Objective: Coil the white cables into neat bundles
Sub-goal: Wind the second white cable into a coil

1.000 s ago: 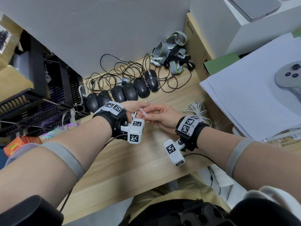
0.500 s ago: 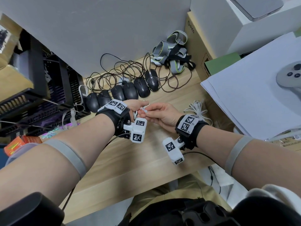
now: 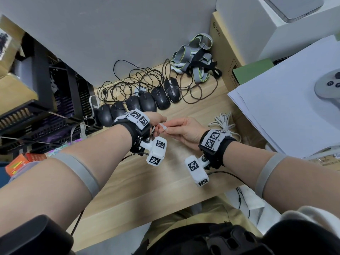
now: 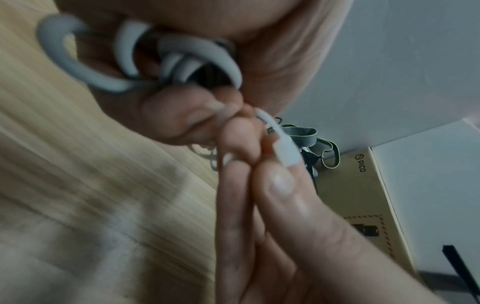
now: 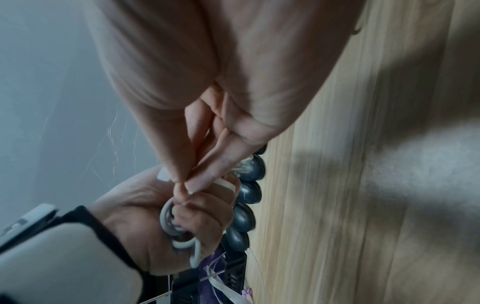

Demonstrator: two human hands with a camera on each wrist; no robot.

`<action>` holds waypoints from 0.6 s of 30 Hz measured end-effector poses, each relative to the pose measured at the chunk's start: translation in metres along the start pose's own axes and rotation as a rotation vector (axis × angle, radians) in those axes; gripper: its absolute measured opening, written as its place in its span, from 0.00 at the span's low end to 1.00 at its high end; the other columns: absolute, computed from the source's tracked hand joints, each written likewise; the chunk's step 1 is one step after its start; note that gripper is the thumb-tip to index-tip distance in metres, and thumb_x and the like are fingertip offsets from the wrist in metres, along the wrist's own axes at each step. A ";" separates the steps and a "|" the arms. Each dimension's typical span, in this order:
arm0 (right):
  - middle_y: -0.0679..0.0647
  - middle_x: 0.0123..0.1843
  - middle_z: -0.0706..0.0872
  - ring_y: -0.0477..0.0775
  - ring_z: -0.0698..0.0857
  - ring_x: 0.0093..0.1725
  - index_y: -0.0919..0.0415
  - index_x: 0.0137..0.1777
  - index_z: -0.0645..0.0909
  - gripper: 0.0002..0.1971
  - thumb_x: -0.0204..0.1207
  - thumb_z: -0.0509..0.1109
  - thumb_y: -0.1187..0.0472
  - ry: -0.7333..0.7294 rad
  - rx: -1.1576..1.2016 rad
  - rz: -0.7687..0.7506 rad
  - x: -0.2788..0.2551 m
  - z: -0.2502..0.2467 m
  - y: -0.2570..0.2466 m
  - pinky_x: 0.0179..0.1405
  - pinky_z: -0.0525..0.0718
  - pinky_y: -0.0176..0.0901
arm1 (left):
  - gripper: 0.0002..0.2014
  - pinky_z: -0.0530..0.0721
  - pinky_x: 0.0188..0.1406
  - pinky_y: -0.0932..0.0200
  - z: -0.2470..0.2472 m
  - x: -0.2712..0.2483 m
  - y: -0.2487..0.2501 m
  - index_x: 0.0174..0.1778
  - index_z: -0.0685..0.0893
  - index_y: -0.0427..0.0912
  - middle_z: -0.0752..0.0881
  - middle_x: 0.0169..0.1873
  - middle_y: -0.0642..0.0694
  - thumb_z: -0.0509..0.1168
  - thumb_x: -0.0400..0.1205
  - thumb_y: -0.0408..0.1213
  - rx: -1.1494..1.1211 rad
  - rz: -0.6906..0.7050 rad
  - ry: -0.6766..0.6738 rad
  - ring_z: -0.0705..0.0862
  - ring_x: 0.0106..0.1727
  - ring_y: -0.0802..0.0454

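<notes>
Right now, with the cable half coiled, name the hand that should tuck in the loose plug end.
Right. The right hand already pinches the plug end, while the left hand's grip is taken up holding the white cable coil.

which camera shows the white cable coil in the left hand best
The left wrist view: the white cable coil fills the frame, its loops distinct under the left hand. The right wrist view shows smaller loops. In the head view the hand hides nearly all.
</notes>
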State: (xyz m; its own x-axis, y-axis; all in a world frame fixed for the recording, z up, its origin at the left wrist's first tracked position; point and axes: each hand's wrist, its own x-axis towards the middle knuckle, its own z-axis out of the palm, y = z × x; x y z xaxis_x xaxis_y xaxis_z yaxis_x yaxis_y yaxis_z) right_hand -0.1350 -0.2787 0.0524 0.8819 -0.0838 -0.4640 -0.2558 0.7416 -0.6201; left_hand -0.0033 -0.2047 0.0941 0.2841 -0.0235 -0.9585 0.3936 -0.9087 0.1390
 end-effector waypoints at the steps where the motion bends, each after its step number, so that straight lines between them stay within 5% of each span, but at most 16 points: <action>1: 0.63 0.48 0.91 0.52 0.91 0.49 0.76 0.54 0.85 0.11 0.73 0.69 0.81 0.002 -0.001 0.004 0.000 0.000 0.000 0.58 0.87 0.41 | 0.24 0.68 0.14 0.73 0.000 0.001 0.000 0.33 0.73 0.39 0.72 0.12 0.48 0.58 0.90 0.52 0.009 0.001 0.009 0.67 0.09 0.58; 11: 0.70 0.54 0.87 0.58 0.88 0.55 0.80 0.54 0.83 0.09 0.75 0.69 0.77 -0.033 0.057 0.040 -0.002 0.001 0.005 0.62 0.86 0.44 | 0.31 0.69 0.15 0.72 -0.002 -0.003 0.000 0.25 0.75 0.37 0.75 0.14 0.46 0.57 0.90 0.54 0.134 -0.019 -0.001 0.69 0.10 0.56; 18: 0.66 0.48 0.90 0.54 0.91 0.48 0.80 0.54 0.83 0.10 0.73 0.69 0.81 0.012 0.035 0.076 -0.001 -0.001 0.007 0.50 0.88 0.37 | 0.22 0.70 0.13 0.71 0.002 0.000 -0.004 0.36 0.77 0.39 0.74 0.21 0.47 0.64 0.88 0.52 0.074 0.028 0.093 0.68 0.10 0.57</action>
State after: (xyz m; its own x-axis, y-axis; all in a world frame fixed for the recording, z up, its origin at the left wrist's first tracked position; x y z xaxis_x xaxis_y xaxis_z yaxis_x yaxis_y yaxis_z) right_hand -0.1378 -0.2738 0.0476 0.8554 -0.0343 -0.5168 -0.3076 0.7691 -0.5603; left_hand -0.0063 -0.2021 0.0933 0.3750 -0.0140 -0.9269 0.3198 -0.9365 0.1435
